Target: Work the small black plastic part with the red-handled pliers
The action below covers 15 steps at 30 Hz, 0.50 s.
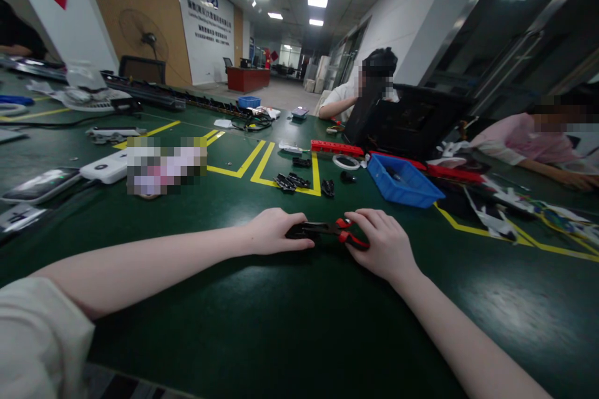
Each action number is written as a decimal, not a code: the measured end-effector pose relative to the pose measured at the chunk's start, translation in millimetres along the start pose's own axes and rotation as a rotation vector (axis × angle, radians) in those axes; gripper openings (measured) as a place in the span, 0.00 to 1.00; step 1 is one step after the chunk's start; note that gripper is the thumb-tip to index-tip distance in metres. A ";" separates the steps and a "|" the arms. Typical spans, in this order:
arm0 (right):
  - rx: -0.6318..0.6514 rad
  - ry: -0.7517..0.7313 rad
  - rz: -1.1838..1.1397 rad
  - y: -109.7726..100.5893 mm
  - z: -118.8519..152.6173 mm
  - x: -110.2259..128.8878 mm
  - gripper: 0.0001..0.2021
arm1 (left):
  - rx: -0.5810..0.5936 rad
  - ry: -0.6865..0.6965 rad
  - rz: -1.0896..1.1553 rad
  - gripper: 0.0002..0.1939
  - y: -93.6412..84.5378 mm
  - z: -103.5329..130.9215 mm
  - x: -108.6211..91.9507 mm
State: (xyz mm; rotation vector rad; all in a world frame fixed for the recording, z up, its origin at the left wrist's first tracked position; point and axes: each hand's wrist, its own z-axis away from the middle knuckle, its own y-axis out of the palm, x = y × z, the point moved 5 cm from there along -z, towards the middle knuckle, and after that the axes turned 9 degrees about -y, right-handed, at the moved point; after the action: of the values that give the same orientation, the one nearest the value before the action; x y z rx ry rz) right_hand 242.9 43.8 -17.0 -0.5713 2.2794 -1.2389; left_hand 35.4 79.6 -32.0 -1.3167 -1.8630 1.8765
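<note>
My right hand (381, 242) is closed around the red and black handles of a pair of pliers (347, 234), whose jaws point left. Between the thumb and fingers of my left hand (276, 232) is a small black part (297, 230). The jaws of the pliers reach to this part and seem to touch it; its exact shape is hard to make out. Both hands are just above the green table (299, 324). Beyond them lie several small black parts (291, 182), near and inside a yellow tape outline.
A blue tray (405, 184) stands to the right, near a roll of white tape (346, 162) and a red strip (337, 148). At left lie a white device (110, 166) and a phone (40, 186). Two people sit across the table beside a large black case (407, 121).
</note>
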 end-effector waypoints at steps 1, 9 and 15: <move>-0.014 0.001 0.002 -0.8 -0.2 -1.5 0.19 | -0.004 -0.006 0.008 0.19 -0.4 -0.1 0.0; -0.130 -0.073 -0.030 -5.2 3.7 -7.0 0.17 | -0.006 -0.029 -0.014 0.17 -0.5 0.6 0.3; -0.115 -0.160 -0.024 -2.9 4.2 -0.2 0.19 | -0.005 -0.017 -0.011 0.19 -1.3 0.5 0.2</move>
State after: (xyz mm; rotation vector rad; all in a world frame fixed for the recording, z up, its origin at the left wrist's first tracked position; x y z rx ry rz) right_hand 245.9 39.7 -16.5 -0.7141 2.2250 -1.0383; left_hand 34.3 79.6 -31.0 -1.2927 -1.8814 1.8846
